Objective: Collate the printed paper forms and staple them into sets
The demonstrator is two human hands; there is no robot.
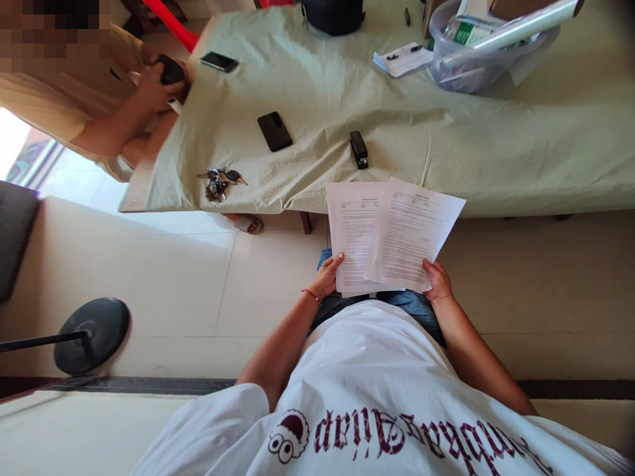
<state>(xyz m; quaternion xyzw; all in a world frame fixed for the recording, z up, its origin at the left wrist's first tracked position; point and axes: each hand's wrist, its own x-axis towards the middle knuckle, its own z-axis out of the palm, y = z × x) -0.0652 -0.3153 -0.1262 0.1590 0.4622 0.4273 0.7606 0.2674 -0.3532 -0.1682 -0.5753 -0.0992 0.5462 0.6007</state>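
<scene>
1. The left hand [327, 276] holds the lower left edge of the printed sheets [391, 235]; its fingers are closed on the paper, thumb on top.
2. The right hand [438, 279] grips the lower right corner of the same sheets, fingers closed on it.
3. The sheets are thin, white, rectangular, fanned apart, above the lap, just before the bench [446, 132].
4. The bench has a wrinkled pale green cloth; on it lie a black stapler [358, 149], a flat black phone [274, 131] and metal keys [218, 183].
</scene>
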